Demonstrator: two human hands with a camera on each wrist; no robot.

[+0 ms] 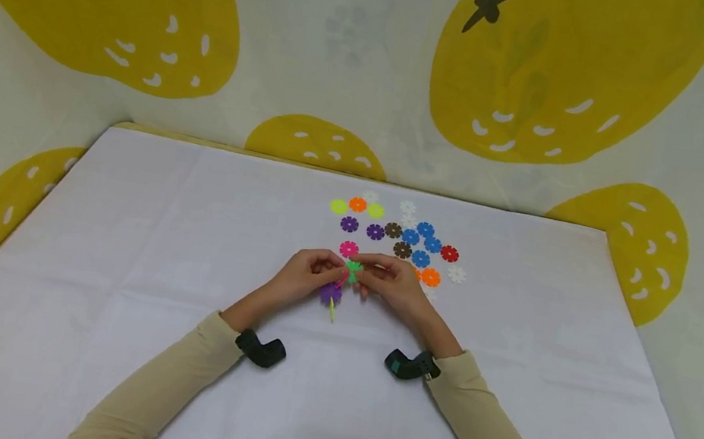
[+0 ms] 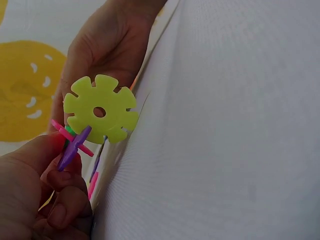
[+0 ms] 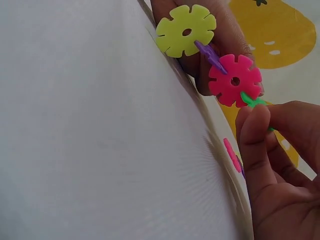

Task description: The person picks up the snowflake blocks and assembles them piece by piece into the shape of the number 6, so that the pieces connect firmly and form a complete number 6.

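Note:
Between both hands is a short chain of slotted plastic flower discs. A yellow disc joins a purple disc, which joins a pink disc; a green disc meets the pink one's edge. My left hand grips the chain near the purple and pink discs, as the left wrist view shows with its thumb and fingers. With thumb and finger, my right hand pinches the green disc. Fingers partly hide the green disc, so how deep its slot sits cannot be told.
Loose discs lie beyond the hands on the white table: a pink disc, a purple disc, a red disc, an orange disc, and several blue, brown, yellow and white ones. A patterned cloth wall stands behind.

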